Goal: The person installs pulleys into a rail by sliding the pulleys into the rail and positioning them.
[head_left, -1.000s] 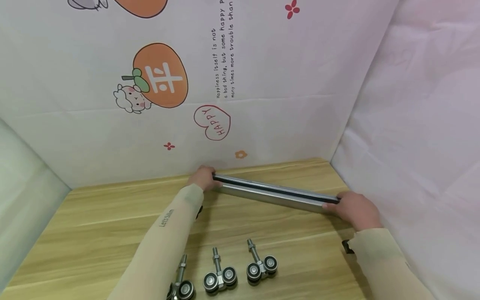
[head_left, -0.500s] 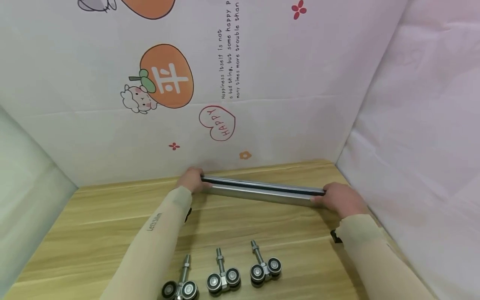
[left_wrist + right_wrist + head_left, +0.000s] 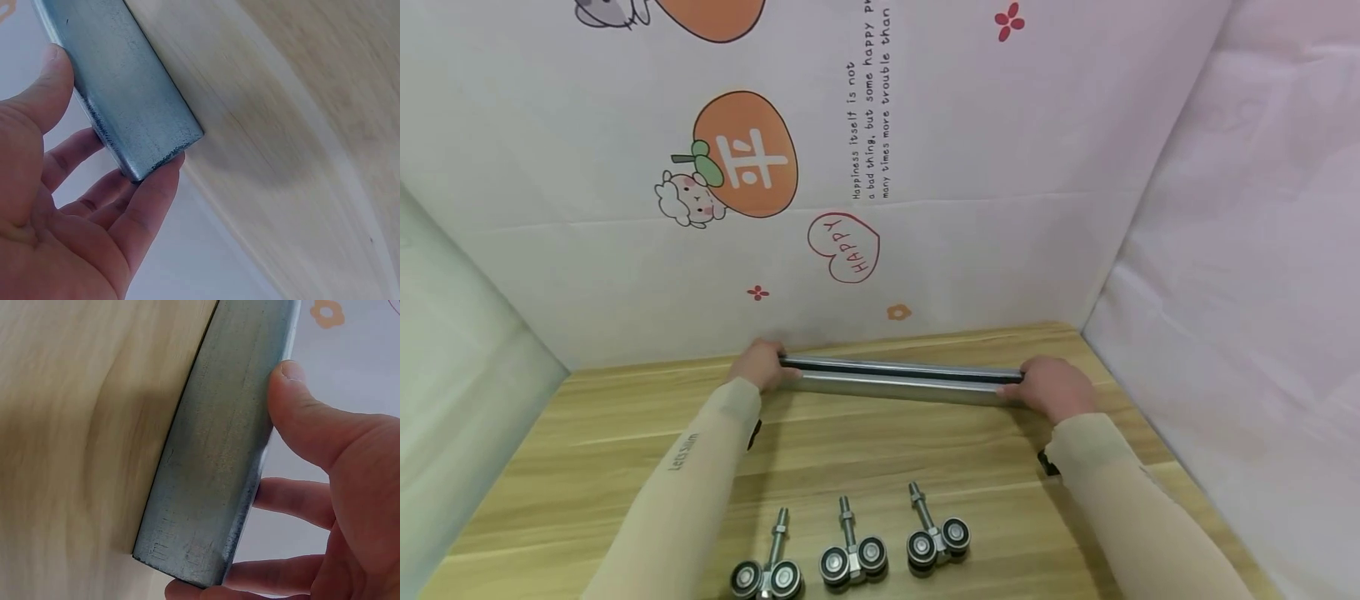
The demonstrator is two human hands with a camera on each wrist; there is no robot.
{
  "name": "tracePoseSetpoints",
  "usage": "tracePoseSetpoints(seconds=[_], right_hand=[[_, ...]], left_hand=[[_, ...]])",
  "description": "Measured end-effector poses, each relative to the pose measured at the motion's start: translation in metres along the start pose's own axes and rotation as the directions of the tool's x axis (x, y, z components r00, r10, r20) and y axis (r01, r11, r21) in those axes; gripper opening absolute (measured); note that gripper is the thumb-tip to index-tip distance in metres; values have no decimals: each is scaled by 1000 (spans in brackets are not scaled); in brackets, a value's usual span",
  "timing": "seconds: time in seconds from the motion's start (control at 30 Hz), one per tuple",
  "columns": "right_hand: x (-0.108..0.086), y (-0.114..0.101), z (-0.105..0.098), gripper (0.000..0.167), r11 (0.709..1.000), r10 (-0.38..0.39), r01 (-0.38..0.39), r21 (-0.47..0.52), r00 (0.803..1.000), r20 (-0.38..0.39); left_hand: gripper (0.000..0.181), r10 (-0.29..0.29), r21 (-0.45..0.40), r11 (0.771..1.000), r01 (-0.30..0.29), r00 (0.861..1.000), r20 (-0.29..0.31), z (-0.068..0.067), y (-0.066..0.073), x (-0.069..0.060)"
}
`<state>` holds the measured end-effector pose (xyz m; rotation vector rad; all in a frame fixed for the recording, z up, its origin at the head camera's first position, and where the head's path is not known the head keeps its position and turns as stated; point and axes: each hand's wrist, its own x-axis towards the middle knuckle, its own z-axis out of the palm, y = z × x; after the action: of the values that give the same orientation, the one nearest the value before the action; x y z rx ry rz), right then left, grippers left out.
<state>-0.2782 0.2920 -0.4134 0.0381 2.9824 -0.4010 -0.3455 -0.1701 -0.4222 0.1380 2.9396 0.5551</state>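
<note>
A silver metal rail [image 3: 895, 383] with a dark slot along its upper side lies lengthwise between both hands near the back of the wooden table. My left hand [image 3: 760, 365] grips its left end; in the left wrist view that hand [image 3: 94, 181] has its thumb on one edge of the rail [image 3: 125, 81] and fingers round the end. At the right end, my right hand [image 3: 1056, 387] holds the rail; the right wrist view shows the thumb of this hand [image 3: 331, 469] on the edge and fingertips at the end of the rail [image 3: 206, 444].
Three roller assemblies with threaded bolts, a left [image 3: 767, 575], a middle [image 3: 853, 560] and a right one [image 3: 937, 542], lie on the wooden table [image 3: 587, 458] at the front. A white printed cloth [image 3: 955, 233] stands behind the table, with a plain cloth [image 3: 1255, 292] at the right.
Both hands have moved left with the rail, and its right end has swung further back, so it lies nearer to level across the view. The head view has shifted slightly.
</note>
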Motion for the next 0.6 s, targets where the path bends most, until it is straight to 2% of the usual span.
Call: tracePoseSetpoints(seconds=[0.37,0.6], right_hand=[[5,-23,4,82,999,-34,34,-32,999,-12],[5,-35,10,72,999,-48,47,-16,998,-35]], left_hand=[[60,5,-11,1000,-5,1000,15,-13,-17,-13],[58,0,-6,1000,0,1000,29,-17,-31,-23]])
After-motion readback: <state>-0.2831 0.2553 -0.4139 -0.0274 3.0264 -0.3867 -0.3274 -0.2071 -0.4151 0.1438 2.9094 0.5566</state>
